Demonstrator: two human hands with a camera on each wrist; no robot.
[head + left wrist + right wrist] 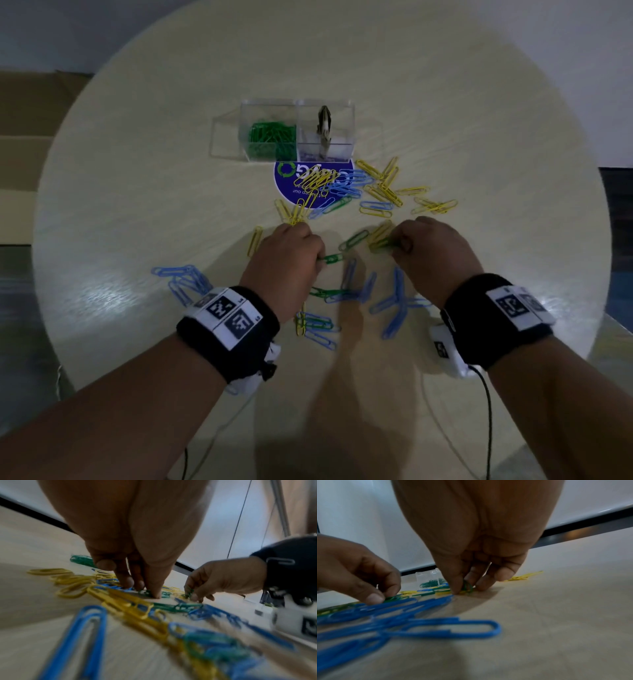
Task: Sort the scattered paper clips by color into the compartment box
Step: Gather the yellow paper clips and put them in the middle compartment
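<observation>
Blue, yellow and green paper clips lie scattered over the round table (pixel 137 171). My left hand (pixel 320 258) is down on the table and pinches a green clip (pixel 334 258) at its fingertips (pixel 154 595); the same clip (pixel 392 598) shows under the thumb in the right wrist view. My right hand (pixel 394 245) pinches another green clip (pixel 383 244) beside some yellow ones, and this clip (pixel 467 586) stands between its thumb and fingers. The clear compartment box (pixel 246 113) stands at the far middle, with green clips (pixel 272 137) piled in one compartment.
The box's right compartment holds a dark binder clip (pixel 323 125). A blue round sticker (pixel 287 190) lies in front of the box under yellow and blue clips. More blue clips (pixel 397 305) lie between my wrists, and others (pixel 185 277) lie to the left. A green clip (pixel 352 240) lies between my hands.
</observation>
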